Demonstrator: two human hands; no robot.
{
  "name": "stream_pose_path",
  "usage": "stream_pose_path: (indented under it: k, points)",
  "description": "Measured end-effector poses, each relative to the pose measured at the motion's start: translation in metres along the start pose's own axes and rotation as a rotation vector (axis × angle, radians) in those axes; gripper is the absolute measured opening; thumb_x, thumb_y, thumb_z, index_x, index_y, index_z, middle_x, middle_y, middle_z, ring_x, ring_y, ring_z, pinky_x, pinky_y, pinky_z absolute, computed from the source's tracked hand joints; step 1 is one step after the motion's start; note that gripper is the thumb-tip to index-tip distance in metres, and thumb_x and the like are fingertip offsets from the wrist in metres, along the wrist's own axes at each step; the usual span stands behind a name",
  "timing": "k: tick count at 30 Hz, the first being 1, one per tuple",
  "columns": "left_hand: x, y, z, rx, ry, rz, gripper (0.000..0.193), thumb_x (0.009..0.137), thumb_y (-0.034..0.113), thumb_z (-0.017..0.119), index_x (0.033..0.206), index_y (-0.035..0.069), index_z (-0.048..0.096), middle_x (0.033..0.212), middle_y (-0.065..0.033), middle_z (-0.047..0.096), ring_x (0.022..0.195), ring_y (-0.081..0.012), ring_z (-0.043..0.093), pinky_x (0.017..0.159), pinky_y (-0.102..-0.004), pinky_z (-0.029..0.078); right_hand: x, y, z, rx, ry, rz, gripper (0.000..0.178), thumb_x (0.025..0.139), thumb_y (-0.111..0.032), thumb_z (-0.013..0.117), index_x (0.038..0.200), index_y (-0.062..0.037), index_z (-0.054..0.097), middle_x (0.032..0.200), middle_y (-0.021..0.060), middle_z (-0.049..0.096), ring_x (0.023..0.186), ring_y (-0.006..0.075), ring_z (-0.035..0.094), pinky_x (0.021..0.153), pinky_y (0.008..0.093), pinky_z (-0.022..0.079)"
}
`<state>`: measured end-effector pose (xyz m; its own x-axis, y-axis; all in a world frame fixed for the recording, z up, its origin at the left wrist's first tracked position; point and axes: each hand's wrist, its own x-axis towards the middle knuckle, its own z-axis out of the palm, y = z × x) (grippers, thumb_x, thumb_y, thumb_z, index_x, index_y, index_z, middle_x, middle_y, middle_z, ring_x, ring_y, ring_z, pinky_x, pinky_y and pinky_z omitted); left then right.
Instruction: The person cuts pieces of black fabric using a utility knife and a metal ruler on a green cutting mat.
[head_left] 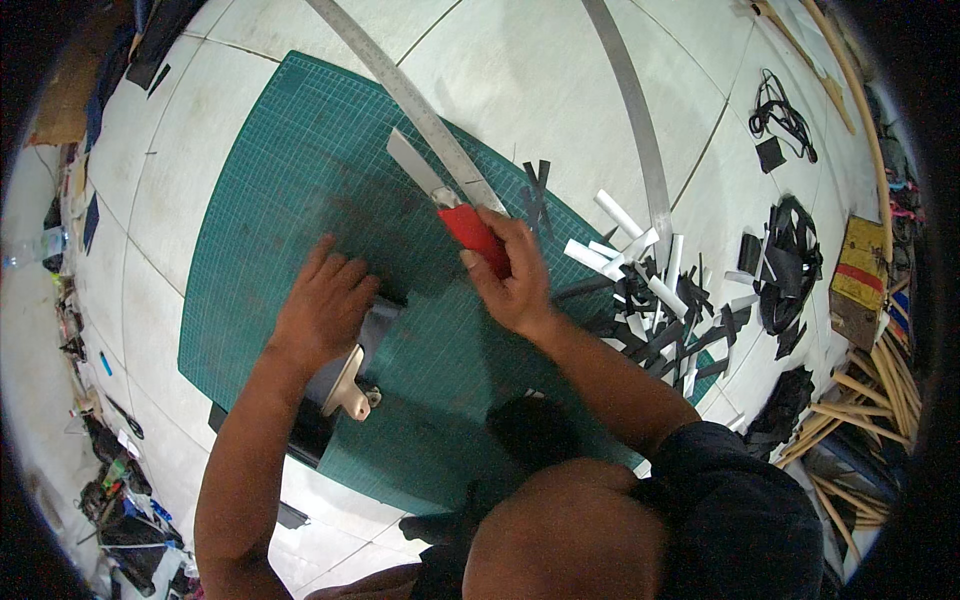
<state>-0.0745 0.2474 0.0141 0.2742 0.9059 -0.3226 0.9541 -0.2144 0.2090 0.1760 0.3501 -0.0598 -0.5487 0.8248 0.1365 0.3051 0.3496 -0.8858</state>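
The green cutting mat (240,250) is patterned with a pale grid and smudged dark. The utility knife (472,238) is coloured red at the handle, silver-grey at the blade. Strips (668,297) are mixed in black and white. Whitish floor tiles (560,80) are crossed by darker lines.

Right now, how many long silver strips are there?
2: one silver strip reaching over the green mat, another strip farther right, mostly on tiles; others may be hidden.
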Motion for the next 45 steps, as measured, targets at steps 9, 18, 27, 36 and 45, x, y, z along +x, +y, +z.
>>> stream_pose_path:
  k: [9, 18, 27, 36, 45]
  points:
    - [0.006, -0.074, -0.019, -0.219, 0.041, -0.410, 0.022, 0.088, 0.015, 0.067, 0.106, 0.002, 0.065, 0.103, -0.0180, 0.069, 0.103, -0.0397, 0.065, 0.098, -0.0475, 0.048, 0.001, -0.004, -0.004, 0.024, -0.043, 0.071, 0.052, 0.098, -0.023, 0.066, 0.141, -0.0008, 0.048, 0.122, 0.0204, 0.057, 0.106, 0.0304, 0.059, 0.094, 0.0421, 0.047]
    - [-0.163, -0.109, 0.072, -0.697, 0.403, -1.075, 0.031, 0.093, 0.019, 0.065, 0.111, -0.006, 0.060, 0.102, -0.0236, 0.068, 0.095, -0.0350, 0.067, 0.085, -0.0433, 0.050, 0.000, 0.002, 0.002, 0.044, 0.065, 0.041, 0.052, 0.094, -0.025, 0.071, 0.137, -0.0019, 0.053, 0.119, 0.0203, 0.060, 0.106, 0.0357, 0.061, 0.092, 0.0430, 0.049]
    - [-0.195, 0.073, 0.139, -0.951, 0.832, -1.700, 0.044, 0.091, 0.012, 0.069, 0.126, -0.008, 0.051, 0.116, -0.0207, 0.064, 0.105, -0.0341, 0.063, 0.096, -0.0410, 0.048, -0.016, -0.024, -0.032, 0.009, -0.099, 0.049, 0.054, 0.095, -0.019, 0.069, 0.142, -0.0008, 0.049, 0.122, 0.0215, 0.057, 0.109, 0.0333, 0.060, 0.095, 0.0413, 0.049]
    - [-0.124, 0.088, 0.071, -0.252, 0.939, -1.121, 0.071, 0.090, 0.028, 0.074, 0.145, -0.004, 0.042, 0.137, -0.0262, 0.051, 0.129, -0.0428, 0.048, 0.110, -0.0516, 0.037, -0.079, -0.035, -0.059, -0.075, -0.202, 0.128, 0.054, 0.095, -0.015, 0.068, 0.142, 0.0024, 0.048, 0.110, 0.0194, 0.057, 0.097, 0.0274, 0.060, 0.087, 0.0383, 0.049]
    - [0.028, 0.048, -0.014, -0.054, 0.228, -0.230, 0.032, 0.097, 0.030, 0.061, 0.114, 0.005, 0.069, 0.129, -0.0227, 0.061, 0.128, -0.0415, 0.051, 0.118, -0.0561, 0.029, -0.091, -0.032, -0.069, -0.225, -0.242, 0.088, 0.051, 0.093, -0.013, 0.069, 0.139, 0.0007, 0.052, 0.103, 0.0193, 0.058, 0.087, 0.0299, 0.063, 0.077, 0.0387, 0.052]
